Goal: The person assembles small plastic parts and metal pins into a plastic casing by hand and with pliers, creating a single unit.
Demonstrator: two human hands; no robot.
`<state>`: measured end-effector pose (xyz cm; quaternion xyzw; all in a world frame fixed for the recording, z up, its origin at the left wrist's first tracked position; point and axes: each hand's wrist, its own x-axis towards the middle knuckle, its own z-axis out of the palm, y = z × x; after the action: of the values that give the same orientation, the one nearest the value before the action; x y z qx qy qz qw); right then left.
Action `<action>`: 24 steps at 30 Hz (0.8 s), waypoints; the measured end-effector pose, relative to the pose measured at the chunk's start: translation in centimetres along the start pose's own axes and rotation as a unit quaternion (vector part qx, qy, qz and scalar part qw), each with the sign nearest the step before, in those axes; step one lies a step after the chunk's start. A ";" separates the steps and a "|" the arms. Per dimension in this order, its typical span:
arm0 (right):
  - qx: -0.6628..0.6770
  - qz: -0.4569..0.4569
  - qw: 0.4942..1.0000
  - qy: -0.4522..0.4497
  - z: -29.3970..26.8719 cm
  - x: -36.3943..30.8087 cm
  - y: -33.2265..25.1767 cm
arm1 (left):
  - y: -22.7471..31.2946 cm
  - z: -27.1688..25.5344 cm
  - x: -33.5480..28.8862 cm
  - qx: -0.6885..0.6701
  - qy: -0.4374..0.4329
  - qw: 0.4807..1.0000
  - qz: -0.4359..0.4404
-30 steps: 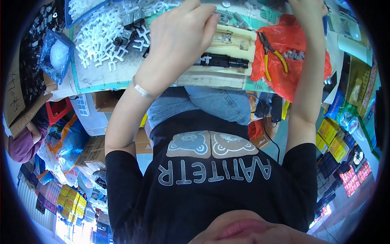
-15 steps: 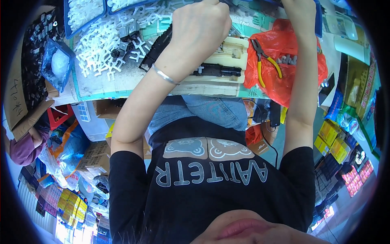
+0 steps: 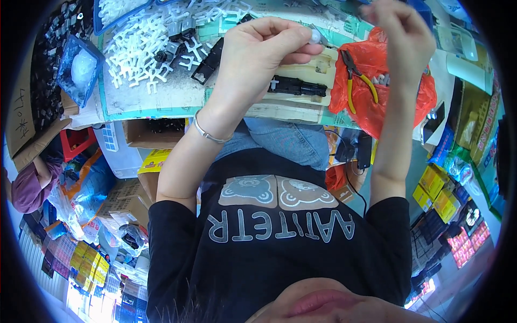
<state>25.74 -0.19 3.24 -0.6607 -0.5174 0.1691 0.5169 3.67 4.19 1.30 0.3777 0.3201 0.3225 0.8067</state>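
My left hand [image 3: 264, 54], with a silver bracelet at the wrist, pinches a small whitish rounded piece [image 3: 315, 36] between thumb and forefinger. It is held above a cream-coloured fixture [image 3: 326, 65]. In the fixture lies a long black plastic part [image 3: 299, 86] with a small white cross piece at its left end. To the right my right hand [image 3: 406, 37] is raised over the far side of a red plastic bag [image 3: 371, 48]; its fingertips are smeared by motion, and what they hold, if anything, is unclear. Yellow-handled pliers [image 3: 351, 81] lie on the bag.
Many white plastic pieces [image 3: 137, 54] are heaped at the table's left, beside another black part [image 3: 207, 64]. Blue bins [image 3: 148, 4] stand at the far edge. A blue tray [image 3: 99, 64] holds a translucent lump. At far left stands a carton of black parts [image 3: 46, 75].
My left hand has come nearer and lower, bringing the small whitish piece into view. My right hand has also drawn back from the far edge, so more of it shows.
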 end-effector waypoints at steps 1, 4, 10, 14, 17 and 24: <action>0.055 -0.023 0.995 -0.075 1.9 -2.1 -1.5 | -0.1 -0.6 -0.5 0.003 0.014 1.000 0.003; 0.100 -0.106 0.987 -0.068 4.3 -5.4 -3.4 | -0.1 -0.1 -1.3 -0.051 0.016 0.997 -0.055; 0.121 -0.077 0.989 -0.033 4.9 -6.5 -4.0 | 0.0 0.0 -2.2 -0.081 -0.001 0.996 -0.044; 0.096 -0.103 0.990 -0.024 5.1 -6.7 -4.1 | 0.0 0.1 -2.5 -0.088 0.010 0.995 -0.052; 0.014 -0.199 0.980 -0.025 5.3 -6.5 -4.4 | -0.5 -0.4 -2.8 -0.122 0.001 0.991 -0.057; 0.025 -0.098 0.994 -0.044 5.5 -7.2 -4.2 | -0.9 0.2 -3.4 -0.114 0.021 0.992 0.043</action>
<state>16.50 -3.91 2.31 -0.5851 -0.5979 0.1598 0.5241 2.11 1.05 1.61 0.2902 0.2818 0.3990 0.8229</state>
